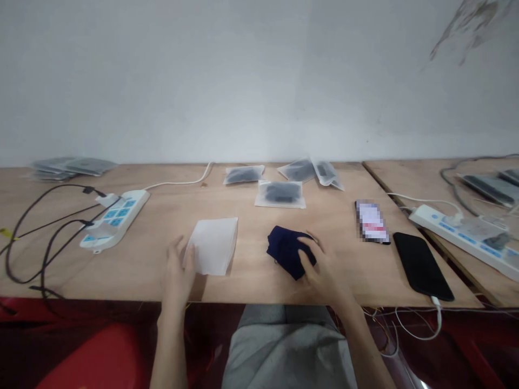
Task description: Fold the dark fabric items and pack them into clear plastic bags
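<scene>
My left hand (180,265) is at the left edge of a flat white pouch (213,246), thumb over its near side and fingers behind the edge. The pouch looks slightly raised, with a shadow below it; whether it is one pouch or a thin stack, I cannot tell. To the right, a folded dark navy cloth item (288,251) lies on the wooden table (251,281). My right hand (318,262) grips its right side, with thumb and forefinger bent over the fabric.
Frosted pouches with dark contents (280,194) lie toward the wall. Left stands a power strip (117,216) with black cables; another strip (466,237) is right. A lit phone (372,222) and a dark phone (424,266) on a white cable lie nearby. More packets (73,166) sit far left.
</scene>
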The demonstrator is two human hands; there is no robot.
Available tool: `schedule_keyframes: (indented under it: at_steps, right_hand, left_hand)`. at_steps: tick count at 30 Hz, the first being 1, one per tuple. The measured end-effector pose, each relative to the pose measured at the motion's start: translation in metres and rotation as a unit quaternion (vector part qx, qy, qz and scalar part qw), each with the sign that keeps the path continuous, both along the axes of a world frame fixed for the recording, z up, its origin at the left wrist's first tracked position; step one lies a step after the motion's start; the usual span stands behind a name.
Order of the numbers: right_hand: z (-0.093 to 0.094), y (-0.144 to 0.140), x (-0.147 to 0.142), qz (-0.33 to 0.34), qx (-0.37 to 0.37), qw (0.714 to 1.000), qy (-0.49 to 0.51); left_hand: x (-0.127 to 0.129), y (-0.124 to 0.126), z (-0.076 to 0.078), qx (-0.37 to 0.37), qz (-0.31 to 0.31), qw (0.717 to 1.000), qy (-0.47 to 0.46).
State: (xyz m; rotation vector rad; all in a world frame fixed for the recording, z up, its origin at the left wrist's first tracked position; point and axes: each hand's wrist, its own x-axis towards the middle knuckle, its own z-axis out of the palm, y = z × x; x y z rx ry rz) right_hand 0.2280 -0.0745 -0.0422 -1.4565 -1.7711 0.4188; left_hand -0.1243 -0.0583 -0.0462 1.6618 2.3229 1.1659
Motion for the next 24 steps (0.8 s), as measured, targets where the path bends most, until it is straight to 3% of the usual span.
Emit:
schedule_keyframes:
  at_steps: [4, 10, 18, 22, 24]
  right_hand:
    - [0.0, -0.016, -0.004, 0.094, 0.032, 0.987, -0.13]
    - [-0.016, -0.009, 0.003, 0.099, 0.028, 0.98, -0.172]
    - [-0.007, 0.004, 0.013, 0.072, -0.038, 0.997, -0.003]
    - [-0.009, 0.006, 0.017, -0.053, -0.087, 0.977, 0.189]
    - [-0.013, 0.009, 0.025, -0.103, -0.092, 0.962, 0.235]
  left_hand:
    - [0.026, -0.018, -0.011, 0.007, -0.121, 0.985, 0.119]
    - [0.032, -0.02, -0.038, -0.04, -0.147, 0.97, 0.19]
    - [0.026, -0.017, -0.033, -0.109, -0.133, 0.968, 0.181]
    - [0.029, -0.017, -0.028, -0.107, -0.126, 0.971, 0.173]
    - [0.029, -0.016, -0.025, -0.115, -0.129, 0.971, 0.168]
